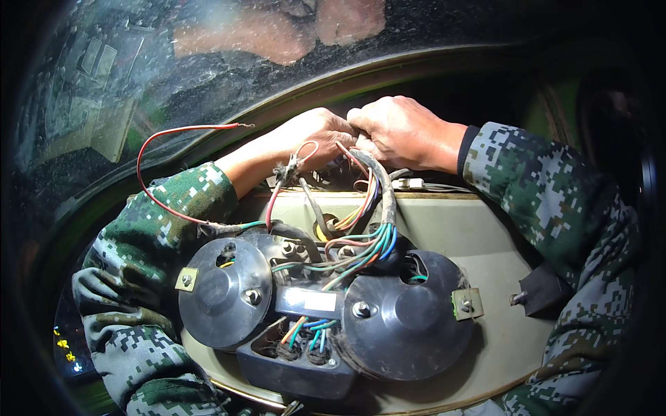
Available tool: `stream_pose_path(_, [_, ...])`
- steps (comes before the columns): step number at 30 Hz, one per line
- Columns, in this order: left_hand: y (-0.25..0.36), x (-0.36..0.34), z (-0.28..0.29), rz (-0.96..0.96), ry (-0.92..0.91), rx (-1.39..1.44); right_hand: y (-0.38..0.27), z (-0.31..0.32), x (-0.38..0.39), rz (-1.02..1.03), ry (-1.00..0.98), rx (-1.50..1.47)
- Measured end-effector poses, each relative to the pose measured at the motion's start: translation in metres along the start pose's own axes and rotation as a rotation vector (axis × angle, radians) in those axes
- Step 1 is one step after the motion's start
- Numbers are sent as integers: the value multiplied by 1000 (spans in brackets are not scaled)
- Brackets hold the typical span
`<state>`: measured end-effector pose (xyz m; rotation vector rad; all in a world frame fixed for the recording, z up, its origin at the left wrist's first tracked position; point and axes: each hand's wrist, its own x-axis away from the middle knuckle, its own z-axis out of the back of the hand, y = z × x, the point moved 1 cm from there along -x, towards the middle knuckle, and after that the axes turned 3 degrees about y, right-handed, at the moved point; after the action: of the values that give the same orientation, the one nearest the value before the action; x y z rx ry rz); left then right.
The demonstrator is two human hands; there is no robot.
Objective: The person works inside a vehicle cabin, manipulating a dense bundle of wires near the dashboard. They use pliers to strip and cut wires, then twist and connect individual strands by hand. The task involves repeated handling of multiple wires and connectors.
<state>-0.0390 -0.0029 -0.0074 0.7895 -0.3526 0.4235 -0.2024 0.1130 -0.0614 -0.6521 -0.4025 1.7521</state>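
1. Dusty glass (159, 90) fills the upper left; below it, my left sleeve (139, 249), in camouflage cloth, curves up the side.
2. A red wire (141, 173) arches over that sleeve, its bare-stranded end just beside my forearm.
3. The left round housing (222, 305) is black and domed, with a bolt, a cut-out showing wires and a metal tab on its outer edge.
4. A frayed dark joint (286, 171) on a pinkish looped wire stands in front of my left wrist.
5. A black connector box (295, 367) sits low between the housings; orange, blue and green wires enter its sockets.
6. My left grip (316, 135) reaches over the panel's upper edge, fingers curled toward its partner. I cannot tell whether they clamp anything.
7. The wiring harness (387, 197), sheathed in grey, rises from a fan of coloured wires to just below my meeting hands.
8. My right grip (404, 130) is bent inward against the left; its fingertips are hidden, so I cannot tell what they hold.
9. The right round housing (409, 326), the larger, carries a similar tab; a small white connector (414, 184) lies above it, under my right hand.
10. The pale panel (506, 243) backs both housings.
11. A dark block (544, 291) with a bolt adjoins my right sleeve (555, 187).
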Motion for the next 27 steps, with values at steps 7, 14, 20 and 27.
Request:
stream_pose_path(7, [5,-2,-5,3,-15,12,0,4,2,93,-86,173])
stream_pose_path(14, [-1,-7,-7,-125,-14,-117,-2,-1,0,80,-190,313])
stream_pose_path(20, [-7,0,-17,-203,-72,-72,12,23,16,17,-198,436])
stream_pose_path(27, [-9,1,-23,-41,-21,6,22,15,28,0,-84,204])
